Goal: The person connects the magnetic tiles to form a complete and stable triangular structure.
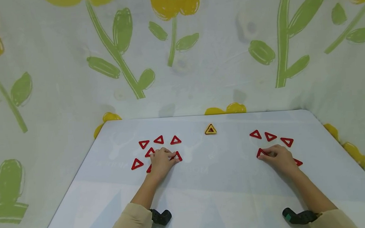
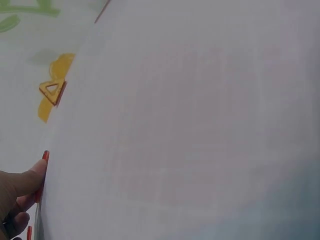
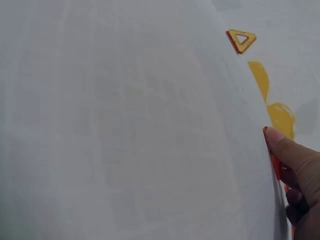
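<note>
My left hand pinches a red hollow triangle low at the table, left of centre. In the left wrist view the same red triangle appears edge-on under the thumb. Over on the right, my right hand pinches another red hollow triangle between thumb and fingers. The right wrist view also has that triangle edge-on. At the table's far middle lies a yellow hollow triangle, apart from both hands. My left hand partly covers a red triangle; my right hand partly covers another.
Several red triangles lie around the left hand. More red triangles form a slanting row beyond the right hand. The white table ends at a far edge before a flower-patterned cloth. Black wrist devices hang at both sleeves.
</note>
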The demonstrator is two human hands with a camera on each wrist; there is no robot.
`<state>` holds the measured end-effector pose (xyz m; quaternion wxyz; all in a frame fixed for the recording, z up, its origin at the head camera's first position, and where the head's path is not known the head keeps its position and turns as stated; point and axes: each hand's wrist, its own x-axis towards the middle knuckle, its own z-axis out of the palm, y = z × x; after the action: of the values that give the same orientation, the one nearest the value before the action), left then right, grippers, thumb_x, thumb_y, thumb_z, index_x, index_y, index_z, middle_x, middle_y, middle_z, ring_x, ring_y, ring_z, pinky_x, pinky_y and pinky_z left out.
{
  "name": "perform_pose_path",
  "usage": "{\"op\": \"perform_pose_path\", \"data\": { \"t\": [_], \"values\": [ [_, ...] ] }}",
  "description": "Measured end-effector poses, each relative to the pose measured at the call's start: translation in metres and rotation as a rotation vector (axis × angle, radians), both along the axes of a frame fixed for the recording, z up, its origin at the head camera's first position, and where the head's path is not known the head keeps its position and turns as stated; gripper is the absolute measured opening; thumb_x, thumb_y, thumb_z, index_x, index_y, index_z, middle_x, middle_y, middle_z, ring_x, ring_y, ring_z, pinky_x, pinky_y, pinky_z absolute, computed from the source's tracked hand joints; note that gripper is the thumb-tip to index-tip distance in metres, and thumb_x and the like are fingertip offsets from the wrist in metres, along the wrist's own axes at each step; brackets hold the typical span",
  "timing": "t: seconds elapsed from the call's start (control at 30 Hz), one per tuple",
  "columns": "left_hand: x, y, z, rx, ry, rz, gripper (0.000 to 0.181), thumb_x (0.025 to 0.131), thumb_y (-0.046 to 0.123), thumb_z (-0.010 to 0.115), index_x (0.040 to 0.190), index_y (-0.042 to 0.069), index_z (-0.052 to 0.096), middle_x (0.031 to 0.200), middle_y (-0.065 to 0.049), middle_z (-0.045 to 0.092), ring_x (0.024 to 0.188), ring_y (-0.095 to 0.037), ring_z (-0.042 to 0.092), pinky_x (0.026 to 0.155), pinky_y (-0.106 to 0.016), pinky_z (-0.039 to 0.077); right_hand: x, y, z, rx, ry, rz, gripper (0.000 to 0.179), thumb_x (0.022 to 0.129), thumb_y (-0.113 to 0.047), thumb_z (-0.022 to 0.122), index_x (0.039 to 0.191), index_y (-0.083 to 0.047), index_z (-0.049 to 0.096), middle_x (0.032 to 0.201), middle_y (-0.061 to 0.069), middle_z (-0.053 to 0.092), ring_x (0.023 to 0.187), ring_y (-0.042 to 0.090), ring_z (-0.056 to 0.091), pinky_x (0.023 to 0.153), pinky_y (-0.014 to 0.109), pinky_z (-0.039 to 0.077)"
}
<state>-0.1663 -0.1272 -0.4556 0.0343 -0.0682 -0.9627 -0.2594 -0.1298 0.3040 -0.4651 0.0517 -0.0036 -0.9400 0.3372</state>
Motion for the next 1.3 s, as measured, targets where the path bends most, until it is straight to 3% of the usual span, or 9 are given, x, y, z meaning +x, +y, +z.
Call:
{"op": "perform_pose_path", "data": {
  "t": [0.17,0.4,0.7,0.83,1.07,1.3],
  "values": [
    [0.002,0.004,0.002,0.039,-0.035,-0.019,0.040,0.080,0.030,0.075,0.114,0.011,0.069,0.104,-0.006,0.058,0.101,-0.025,0.049,0.093,-0.050,0.028,0.002,-0.006,0.002,0.022,-0.014,0.033,0.048,0.082,-0.034,0.073,0.114,0.001,0.067,0.101,0.013,0.060,0.086,0.022,0.051,0.062,0.025,0.043],
    [0.004,0.010,0.005,0.045,-0.041,-0.034,0.040,0.080,0.031,0.075,0.115,0.012,0.069,0.104,-0.005,0.058,0.099,-0.023,0.049,0.088,-0.047,0.030,0.002,-0.012,0.005,0.013,-0.024,0.036,0.047,0.081,-0.034,0.074,0.112,0.001,0.068,0.103,0.015,0.063,0.087,0.023,0.052,0.063,0.025,0.045],
    [0.011,0.016,-0.006,0.085,-0.019,-0.054,0.041,0.080,0.031,0.075,0.115,0.012,0.069,0.102,-0.003,0.057,0.096,-0.021,0.048,0.084,-0.044,0.028,0.008,-0.024,0.002,-0.020,-0.049,0.051,0.043,0.081,-0.033,0.074,0.110,-0.003,0.070,0.105,0.012,0.063,0.088,0.022,0.052,0.064,0.024,0.045],
    [0.014,0.019,-0.007,0.146,-0.011,-0.081,0.041,0.080,0.028,0.075,0.116,0.009,0.068,0.102,-0.005,0.056,0.094,-0.021,0.048,0.079,-0.039,0.030,0.009,-0.030,0.003,-0.020,-0.009,0.073,0.039,0.080,-0.029,0.075,0.108,-0.002,0.071,0.101,0.010,0.064,0.085,0.020,0.051,0.063,0.022,0.045],
    [0.013,0.026,-0.007,0.320,-0.109,-0.134,0.042,0.081,0.020,0.074,0.119,0.003,0.065,0.103,-0.006,0.053,0.095,-0.019,0.046,0.074,-0.029,0.042,0.007,-0.036,0.003,-0.013,-0.003,0.082,0.039,0.080,-0.029,0.076,0.107,-0.002,0.071,0.100,0.009,0.062,0.086,0.021,0.050,0.063,0.021,0.044],
    [0.020,0.031,-0.008,0.376,-0.154,-0.164,0.043,0.082,0.018,0.074,0.120,0.001,0.064,0.101,-0.006,0.051,0.093,-0.018,0.046,0.072,-0.026,0.042,0.009,-0.041,-0.003,-0.029,-0.022,0.099,0.039,0.080,-0.031,0.075,0.108,-0.005,0.071,0.100,0.007,0.062,0.089,0.020,0.051,0.064,0.021,0.046]
  ]
}}
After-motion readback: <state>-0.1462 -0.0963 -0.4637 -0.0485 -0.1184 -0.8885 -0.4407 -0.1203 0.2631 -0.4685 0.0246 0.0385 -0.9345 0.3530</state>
